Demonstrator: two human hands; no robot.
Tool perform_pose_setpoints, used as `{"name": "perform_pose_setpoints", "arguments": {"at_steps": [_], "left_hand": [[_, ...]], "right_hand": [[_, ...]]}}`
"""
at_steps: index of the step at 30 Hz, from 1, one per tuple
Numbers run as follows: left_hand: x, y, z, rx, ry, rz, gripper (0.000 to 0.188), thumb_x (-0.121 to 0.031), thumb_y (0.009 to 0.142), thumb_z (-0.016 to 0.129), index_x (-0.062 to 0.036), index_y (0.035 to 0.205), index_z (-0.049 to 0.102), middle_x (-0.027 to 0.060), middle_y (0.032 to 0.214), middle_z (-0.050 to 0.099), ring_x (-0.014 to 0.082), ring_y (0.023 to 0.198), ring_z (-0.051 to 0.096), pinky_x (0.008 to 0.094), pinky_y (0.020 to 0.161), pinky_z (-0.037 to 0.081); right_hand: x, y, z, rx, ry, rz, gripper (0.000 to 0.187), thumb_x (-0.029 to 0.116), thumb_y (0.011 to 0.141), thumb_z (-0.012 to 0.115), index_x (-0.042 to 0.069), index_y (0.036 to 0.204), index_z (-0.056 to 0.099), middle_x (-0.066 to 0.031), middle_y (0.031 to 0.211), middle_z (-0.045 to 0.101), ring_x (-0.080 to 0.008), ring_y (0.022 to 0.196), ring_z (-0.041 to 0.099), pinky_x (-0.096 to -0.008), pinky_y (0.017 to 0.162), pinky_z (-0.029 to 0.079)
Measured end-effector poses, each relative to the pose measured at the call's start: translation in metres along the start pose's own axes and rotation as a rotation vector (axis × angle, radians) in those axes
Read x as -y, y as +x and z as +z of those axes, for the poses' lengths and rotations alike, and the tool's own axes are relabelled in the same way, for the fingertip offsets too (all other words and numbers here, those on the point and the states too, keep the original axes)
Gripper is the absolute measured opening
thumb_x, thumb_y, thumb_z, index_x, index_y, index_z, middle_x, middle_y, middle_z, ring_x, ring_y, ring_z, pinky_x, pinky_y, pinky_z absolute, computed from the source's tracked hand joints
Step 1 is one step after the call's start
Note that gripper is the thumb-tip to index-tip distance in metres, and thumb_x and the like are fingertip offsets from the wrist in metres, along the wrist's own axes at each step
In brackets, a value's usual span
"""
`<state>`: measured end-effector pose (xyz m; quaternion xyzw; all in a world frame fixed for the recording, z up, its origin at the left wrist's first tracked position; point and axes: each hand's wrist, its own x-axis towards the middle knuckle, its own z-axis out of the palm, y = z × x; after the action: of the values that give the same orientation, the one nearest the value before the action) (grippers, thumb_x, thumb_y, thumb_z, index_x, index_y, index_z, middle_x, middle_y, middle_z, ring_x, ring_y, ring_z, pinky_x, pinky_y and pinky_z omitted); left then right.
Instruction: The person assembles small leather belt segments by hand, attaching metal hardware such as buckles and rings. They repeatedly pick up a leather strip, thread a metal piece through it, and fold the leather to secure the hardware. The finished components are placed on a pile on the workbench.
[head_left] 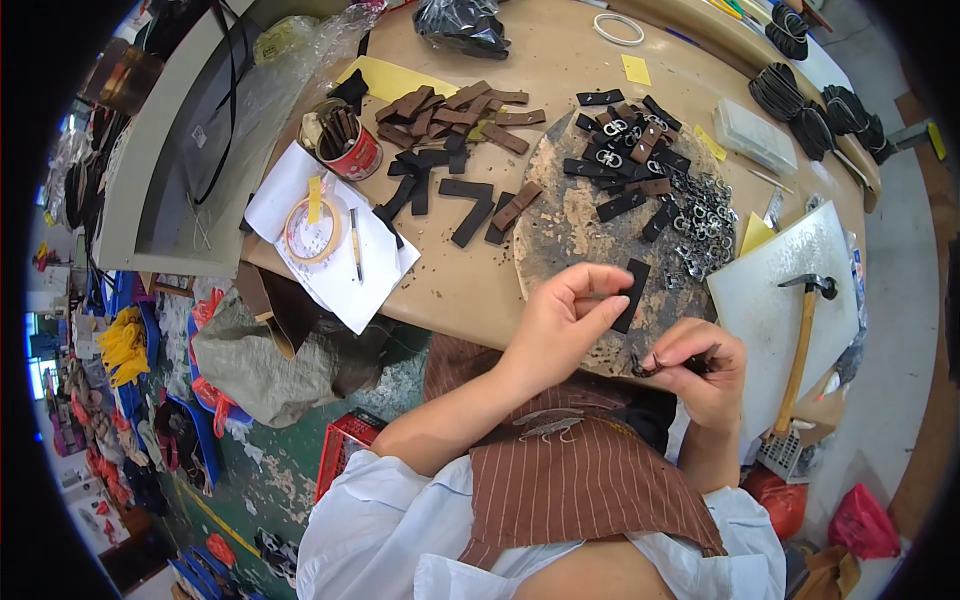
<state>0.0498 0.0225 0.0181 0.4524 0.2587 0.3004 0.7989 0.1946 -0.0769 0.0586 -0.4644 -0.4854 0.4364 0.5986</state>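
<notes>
My left hand (575, 320) pinches a short black strap piece (634, 292) between thumb and fingers, over the round worn board (560, 240). At the board's near edge my right hand (705, 365) is closed on a small dark piece, perhaps metal, mostly hidden by the fingers. Beyond the hands lies a heap of metal rings and clasps (705, 215). Black and brown strap pieces with rings fitted (620, 150) are piled behind it. To the left are loose brown strap pieces (425, 110) and black ones (470, 225).
A hammer (803, 350) rests on a white board (770, 290) at right. Left are a red tin (360, 155), a tape roll (312, 230) and a pen (355, 245) on white paper (340, 290). A clear plastic box (755, 135) and bundled black cords (780, 90) stand far right.
</notes>
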Motion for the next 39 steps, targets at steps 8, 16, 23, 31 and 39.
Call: {"name": "perform_pose_setpoints", "arguments": {"at_steps": [8,16,23,31,39], "left_hand": [[-0.008,-0.014,0.007,0.025,0.042,-0.011,0.023,-0.001,0.09,0.049,0.0025,0.112,0.048,0.0089,0.1,0.061,0.0124,0.095,0.058,0.0254,0.082,0.047],[-0.025,-0.02,0.013,0.034,0.164,0.006,0.026,-0.002,0.09,0.049,0.0035,0.115,0.049,0.0105,0.102,0.062,0.0103,0.092,0.058,0.0224,0.079,0.047],[-0.017,-0.025,0.014,-0.003,0.232,0.054,0.029,-0.004,0.09,0.05,0.0026,0.118,0.05,0.0071,0.094,0.063,0.0068,0.082,0.058,0.0204,0.073,0.047],[-0.005,-0.026,0.011,-0.002,0.086,-0.039,0.025,-0.006,0.091,0.051,0.0029,0.113,0.056,0.0041,0.093,0.062,0.0053,0.078,0.055,0.0195,0.068,0.048],[-0.003,-0.031,0.014,0.04,0.079,0.114,0.027,-0.001,0.087,0.056,0.003,0.114,0.055,0.0075,0.101,0.063,0.0103,0.091,0.059,0.0233,0.075,0.05]], "right_hand": [[-0.018,-0.003,-0.001,-0.111,-0.027,-0.021,0.016,-0.013,0.072,0.063,-0.001,0.082,0.059,-0.0122,0.084,0.062,-0.0193,0.083,0.063,-0.0298,0.074,0.051],[-0.015,0.001,-0.002,-0.122,-0.034,-0.041,0.016,-0.013,0.073,0.063,-0.001,0.083,0.06,-0.0123,0.085,0.062,-0.0173,0.079,0.062,-0.0261,0.069,0.05],[-0.021,0.002,0.004,-0.221,-0.047,0.067,0.017,-0.01,0.071,0.066,0.0,0.083,0.061,-0.0082,0.084,0.062,-0.0102,0.075,0.058,-0.0207,0.063,0.046],[-0.021,0.0,0.002,-0.185,-0.103,0.046,0.015,-0.006,0.071,0.069,0.001,0.082,0.062,-0.0055,0.082,0.059,-0.0058,0.067,0.051,-0.0179,0.058,0.039],[-0.021,0.0,0.008,-0.227,0.027,0.102,0.023,-0.006,0.072,0.068,0.001,0.092,0.06,-0.0027,0.09,0.054,-0.0034,0.066,0.047,-0.0163,0.057,0.038]]}}
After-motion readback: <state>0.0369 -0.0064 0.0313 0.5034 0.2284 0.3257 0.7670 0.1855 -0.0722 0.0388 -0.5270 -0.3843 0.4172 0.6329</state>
